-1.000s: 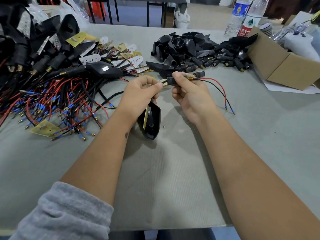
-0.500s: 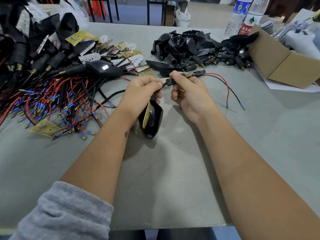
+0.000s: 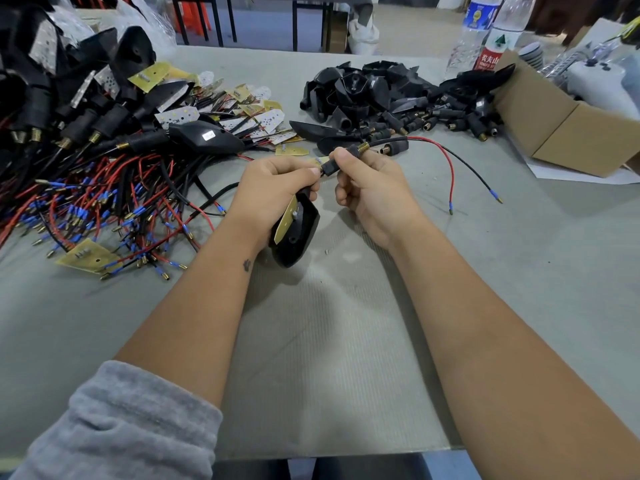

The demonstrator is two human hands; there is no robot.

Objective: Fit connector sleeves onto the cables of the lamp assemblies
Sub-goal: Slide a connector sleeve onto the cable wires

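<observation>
1. Left hand (image 3: 277, 188), centre frame, grips the black teardrop-shaped plastic lamp housing (image 3: 294, 233) with its yellow circuit board; fingertips also pinch the cable where it leaves the housing.
2. Right hand (image 3: 370, 192), just right of it, is clamped on the black rubber connector sleeve with brass threaded end (image 3: 341, 161), thumb on top, fingers curled under.
3. Change: a second ago the sleeve sat a bit further out along the red and black cable pair (image 3: 450, 164); now it is drawn in close to the left fingertips, and more bare cable trails out to the right, blue-tipped ends lying on the grey table (image 3: 346, 358).
4. Meaning: sleeve is threaded on and nearly slid home toward the housing; judging by the small gap left, a final push should seat it.
5. Upper left: heap of sleeved lamp assemblies and loose red/black wires (image 3: 104, 188), likely done or waiting stock.
6. Upper centre: pile of loose black sleeves and housings (image 3: 388, 95). Cardboard box (image 3: 568, 129) and two plastic bottles (image 3: 485, 32) at upper right.
</observation>
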